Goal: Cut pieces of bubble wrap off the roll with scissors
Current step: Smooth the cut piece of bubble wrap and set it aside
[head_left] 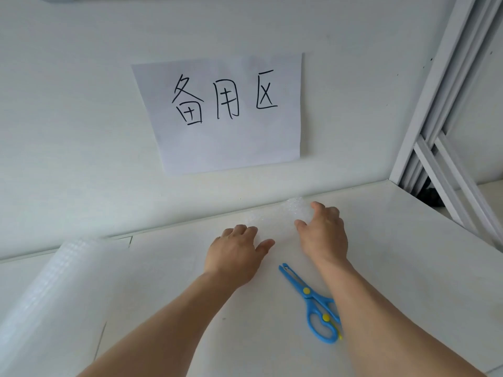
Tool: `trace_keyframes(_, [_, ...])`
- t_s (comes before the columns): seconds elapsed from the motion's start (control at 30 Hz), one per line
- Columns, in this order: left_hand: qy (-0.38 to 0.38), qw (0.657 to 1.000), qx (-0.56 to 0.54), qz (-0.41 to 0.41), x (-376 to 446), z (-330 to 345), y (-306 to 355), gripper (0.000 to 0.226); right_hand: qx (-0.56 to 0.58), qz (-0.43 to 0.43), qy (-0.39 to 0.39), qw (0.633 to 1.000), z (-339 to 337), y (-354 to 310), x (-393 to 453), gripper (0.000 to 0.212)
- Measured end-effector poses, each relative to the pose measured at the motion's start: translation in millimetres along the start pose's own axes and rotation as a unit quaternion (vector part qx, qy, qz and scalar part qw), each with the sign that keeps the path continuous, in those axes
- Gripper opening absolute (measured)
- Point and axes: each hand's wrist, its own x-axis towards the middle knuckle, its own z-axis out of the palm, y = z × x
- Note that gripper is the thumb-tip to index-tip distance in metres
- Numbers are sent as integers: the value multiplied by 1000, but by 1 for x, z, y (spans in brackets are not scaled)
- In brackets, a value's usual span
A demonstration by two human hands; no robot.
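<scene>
The cut piece of bubble wrap (pixel 295 210) is lying at the far edge of the table (pixel 394 268), bunched against the wall, pale and hard to pick out from the white top. Both hands are working on it. The right hand (pixel 324 235) is sitting on its right part with fingers curled down into the wrap, and the left hand (pixel 236 251) is reaching to its near-left edge with fingers bent and thumb out — whether that hand is actually gripping the film I cannot tell.

Judging by this, the step in hand is setting the cut piece aside or squaring it up. To do it well, the hands should be flattening the piece lightly rather than squeezing it, and keeping it clear of the cutting area.

The scissors (pixel 313 303) — blue with yellow studs — are lying blades together on the table just under the right forearm, near to pick up. The roll (pixel 51 289) is resting well apart at the near left, its loose sheet spreading over the table.
</scene>
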Motion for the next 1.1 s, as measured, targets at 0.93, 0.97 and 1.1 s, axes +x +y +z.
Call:
trace_keyframes(0.93, [26, 988, -96, -121, 3, 2, 8, 56, 35, -20, -98, 994, -10, 9, 6, 60])
trace_keyframes(0.97, [25, 987, -101, -124, 4, 1, 9, 55, 30, -18, -95, 995, -11, 9, 5, 59])
trace_keyframes(1.1, [22, 987, -103, -125, 4, 2, 7, 55, 21, -7, -91, 996, -9, 7, 3, 54])
